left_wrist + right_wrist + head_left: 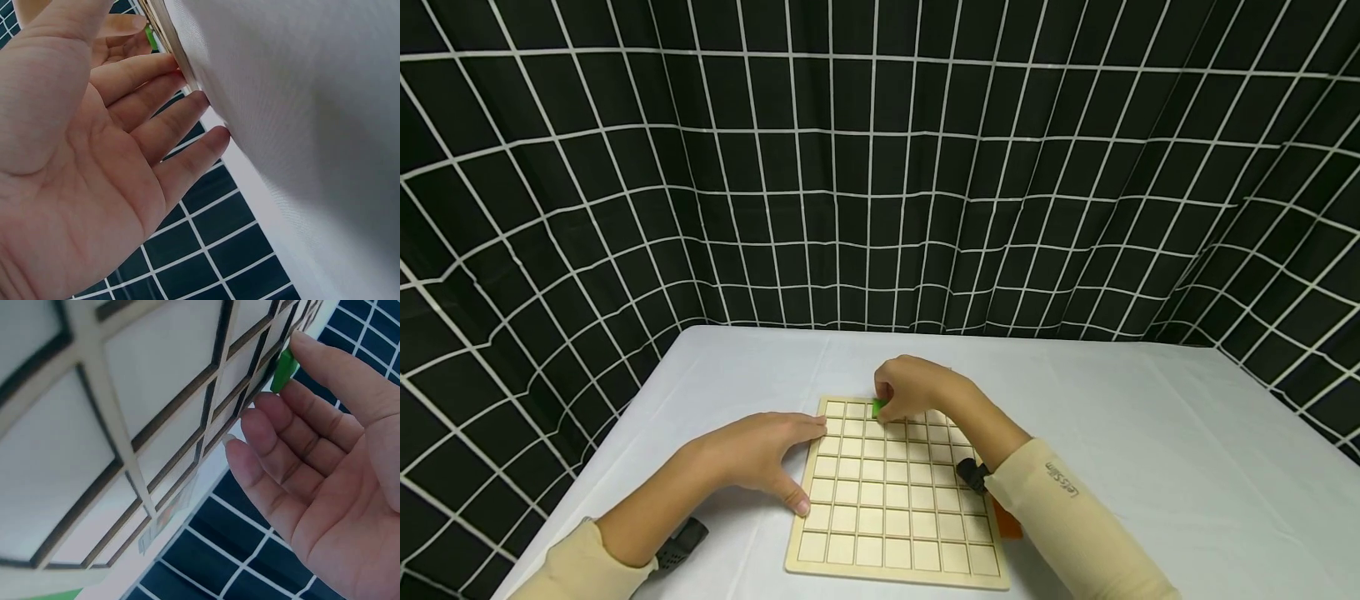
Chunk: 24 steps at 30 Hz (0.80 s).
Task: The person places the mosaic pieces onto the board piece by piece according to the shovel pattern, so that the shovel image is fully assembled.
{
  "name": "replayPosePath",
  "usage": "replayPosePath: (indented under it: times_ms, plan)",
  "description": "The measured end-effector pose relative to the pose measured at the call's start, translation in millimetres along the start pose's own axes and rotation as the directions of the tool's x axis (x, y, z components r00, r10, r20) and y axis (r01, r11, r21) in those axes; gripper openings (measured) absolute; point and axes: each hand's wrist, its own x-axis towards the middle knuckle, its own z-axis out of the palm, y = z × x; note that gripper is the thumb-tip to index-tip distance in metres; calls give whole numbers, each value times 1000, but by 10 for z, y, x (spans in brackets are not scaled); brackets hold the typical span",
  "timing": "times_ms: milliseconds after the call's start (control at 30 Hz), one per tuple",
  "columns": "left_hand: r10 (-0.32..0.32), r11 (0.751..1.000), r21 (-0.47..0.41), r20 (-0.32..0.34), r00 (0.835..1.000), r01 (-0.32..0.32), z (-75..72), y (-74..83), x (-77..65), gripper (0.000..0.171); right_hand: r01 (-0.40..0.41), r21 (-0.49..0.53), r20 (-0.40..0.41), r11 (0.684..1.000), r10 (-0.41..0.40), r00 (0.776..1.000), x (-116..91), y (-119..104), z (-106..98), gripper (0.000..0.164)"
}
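Observation:
A pale wooden grid board (883,496) with square cells lies flat on the table. At its far edge, my right hand (913,387) pinches a small green tile (285,370) between thumb and index finger; the other fingers are loosely bent. In the head view only a bit of green shows, over a cell of the far row. Whether the tile touches the cell floor, I cannot tell. My left hand (760,454) rests along the board's left edge, thumb spread from the fingers. In the left wrist view, its fingertips (199,99) touch the edge and the table.
An orange piece (1007,521) shows beside the board's right edge, partly hidden by the right sleeve. Something multicoloured (165,515) lies past the board in the right wrist view. A white cloth covers the table (1120,433); a black curtain with white grid lines (895,167) surrounds it.

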Motion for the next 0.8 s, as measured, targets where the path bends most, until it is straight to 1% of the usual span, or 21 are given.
replayPosePath:
  times_ms: [133,300,400,533,600,700,800]
  plan:
    - [-1,1000,-5,19,1000,1,-15,14,-6,107,-8,-19,-4,1000,8,1000,45,-3,12,15]
    - [-14,1000,-23,72,997,16,-31,5,-29,112,-22,-22,-4,1000,22,1000,63,-27,13,16]
    - [-16,999,-26,87,996,18,-29,-12,-36,116,-16,-28,-9,999,16,1000,68,-44,26,21]
    - [-6,1000,-8,74,997,6,-24,-14,-29,118,-4,-54,-26,999,3,1000,86,-61,48,34]
    - [4,1000,9,61,998,-4,-24,-9,-24,117,-3,-72,-38,997,0,999,100,-69,58,37]
    - [16,999,33,44,999,-18,-25,1,-18,117,-5,-87,-50,996,1,999,116,-82,73,35]
    - [10,999,47,36,999,-12,-14,6,-5,117,-11,-87,-55,996,6,998,114,-94,90,31]
